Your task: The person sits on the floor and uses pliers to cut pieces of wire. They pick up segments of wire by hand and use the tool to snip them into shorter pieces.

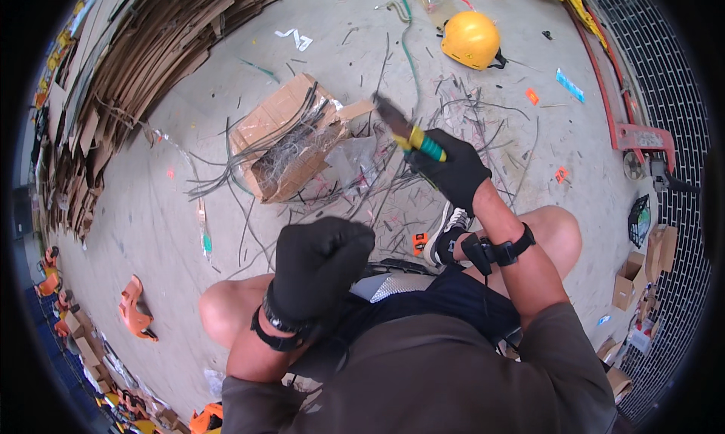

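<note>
My right hand [450, 165], in a black glove, grips pliers [406, 129] with dark metal jaws and yellow-and-green handles. The jaws point up and to the left, above the littered floor. Closed into a fist, my black-gloved left hand [320, 261] is close in front of my body. Nothing shows between its fingers, though their inner side is hidden. Ahead of me lies an open cardboard box [277, 88] holding a tangle of clear, stringy material. A bundle of dark cables [263, 145] runs across the box, its ends hanging past the left side.
Wire offcuts [391, 207] are strewn around the box. A yellow helmet [471, 39] rests on the concrete floor. Flattened cardboard [153, 55] is stacked at left, and an orange plastic part [136, 309] lies lower down. A red metal frame [640, 137] stands at right.
</note>
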Tool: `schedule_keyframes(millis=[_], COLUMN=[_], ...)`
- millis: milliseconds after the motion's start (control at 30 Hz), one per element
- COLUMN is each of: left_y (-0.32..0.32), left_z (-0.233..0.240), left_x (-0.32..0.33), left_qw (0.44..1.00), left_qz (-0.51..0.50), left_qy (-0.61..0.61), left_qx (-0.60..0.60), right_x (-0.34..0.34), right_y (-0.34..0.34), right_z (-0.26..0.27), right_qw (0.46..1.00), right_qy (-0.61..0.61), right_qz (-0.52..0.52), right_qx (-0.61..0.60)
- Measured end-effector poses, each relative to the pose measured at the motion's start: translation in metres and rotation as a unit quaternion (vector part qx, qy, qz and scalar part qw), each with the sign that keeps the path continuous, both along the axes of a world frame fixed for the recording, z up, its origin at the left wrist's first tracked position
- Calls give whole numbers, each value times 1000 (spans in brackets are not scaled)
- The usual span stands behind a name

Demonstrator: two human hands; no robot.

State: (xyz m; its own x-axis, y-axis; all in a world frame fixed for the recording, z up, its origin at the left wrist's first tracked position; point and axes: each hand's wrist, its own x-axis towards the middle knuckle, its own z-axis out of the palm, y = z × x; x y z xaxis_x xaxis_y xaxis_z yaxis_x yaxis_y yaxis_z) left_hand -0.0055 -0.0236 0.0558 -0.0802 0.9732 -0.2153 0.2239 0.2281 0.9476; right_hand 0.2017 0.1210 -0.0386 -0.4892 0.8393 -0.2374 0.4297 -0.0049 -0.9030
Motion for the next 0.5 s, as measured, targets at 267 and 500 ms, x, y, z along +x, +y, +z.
schedule_keyframes(millis=[267, 500], left_y=[2, 19], left_z=[-10, -21], left_x=[-13, -23], left_qw=[998, 970], left_qz=[57, 211], left_qy=[10, -114], left_qx=[19, -42], right_x=[7, -5], right_y=[23, -16], right_z=[14, 11], right_qw=[952, 984], right_qy=[197, 79], right_qz=[-177, 35], right_qx=[-151, -157])
